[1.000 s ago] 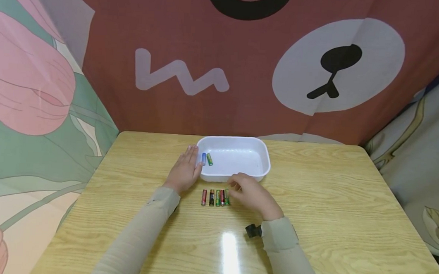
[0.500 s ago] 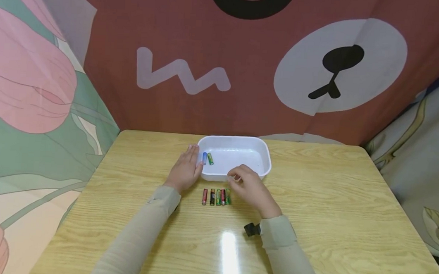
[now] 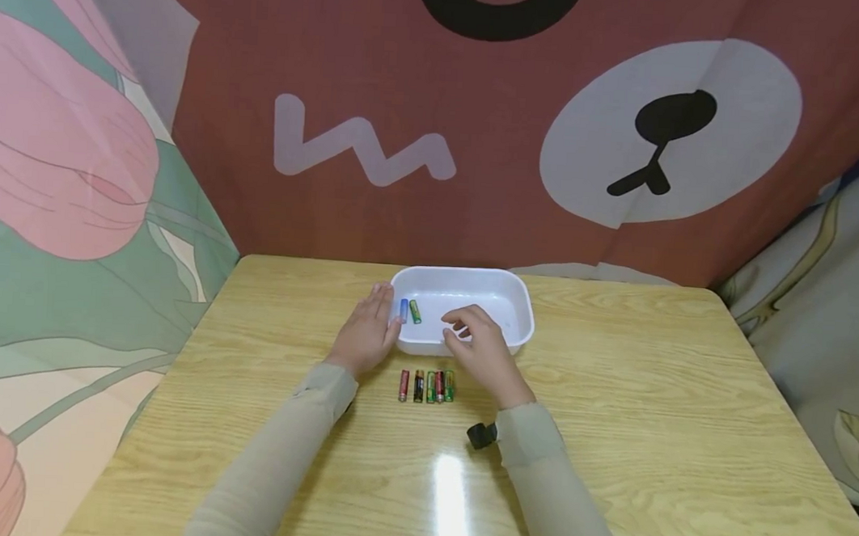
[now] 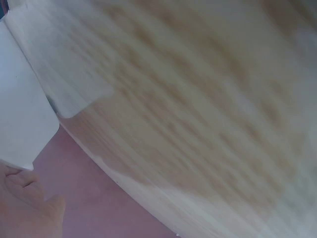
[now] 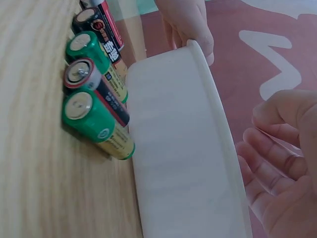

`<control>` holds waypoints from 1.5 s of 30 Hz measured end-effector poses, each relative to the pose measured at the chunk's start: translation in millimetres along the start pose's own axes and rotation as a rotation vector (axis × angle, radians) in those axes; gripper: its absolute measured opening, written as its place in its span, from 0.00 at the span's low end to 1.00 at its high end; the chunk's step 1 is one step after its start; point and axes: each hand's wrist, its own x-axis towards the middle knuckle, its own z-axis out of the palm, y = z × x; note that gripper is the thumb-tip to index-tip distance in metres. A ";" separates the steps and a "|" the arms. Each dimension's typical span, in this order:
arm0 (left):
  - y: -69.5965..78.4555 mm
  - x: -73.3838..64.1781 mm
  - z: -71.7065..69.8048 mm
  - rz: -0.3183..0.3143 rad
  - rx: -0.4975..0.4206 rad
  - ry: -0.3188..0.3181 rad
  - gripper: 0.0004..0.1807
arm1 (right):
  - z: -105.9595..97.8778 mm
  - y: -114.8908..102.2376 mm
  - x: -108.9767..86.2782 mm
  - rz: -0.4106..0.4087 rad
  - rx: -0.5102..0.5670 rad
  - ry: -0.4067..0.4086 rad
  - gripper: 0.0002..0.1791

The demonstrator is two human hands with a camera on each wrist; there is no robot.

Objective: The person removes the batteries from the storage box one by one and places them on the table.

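A white plastic tray (image 3: 462, 350) stands at the back of the table, with a blue battery (image 3: 403, 310) and a green battery (image 3: 416, 312) lying at its left end. My left hand (image 3: 365, 329) rests along the tray's left side, fingers straight and thumb at the near corner. Over the tray's near rim hovers my right hand (image 3: 479, 347), its fingers loosely bent and nothing seen between them. Several batteries lie in a row before the tray: a red battery (image 3: 404, 386), a black battery (image 3: 419, 386), green ones and a red-black battery (image 5: 94, 89). The left wrist view is blurred.
The wooden table (image 3: 648, 409) runs back to a printed curtain (image 3: 373, 225). Patterned cloth (image 3: 835, 322) hangs at the right side. A black wrist camera (image 3: 481, 435) sits under my right wrist.
My right hand has moved from beside the battery row forward over the tray's near rim, and its fingers have spread a little. The left hand stays at the tray's side.
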 end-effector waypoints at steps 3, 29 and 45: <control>-0.2 0.2 -0.4 -0.006 0.001 -0.002 0.38 | 2.2 1.0 8.2 -0.005 -0.008 -0.020 0.10; -1.6 1.9 -3.8 -0.003 0.014 0.001 0.37 | 20.7 11.5 65.1 0.103 0.047 -0.166 0.18; -0.6 0.3 0.3 0.019 0.006 0.006 0.36 | 33.8 21.9 79.7 0.134 0.054 -0.277 0.22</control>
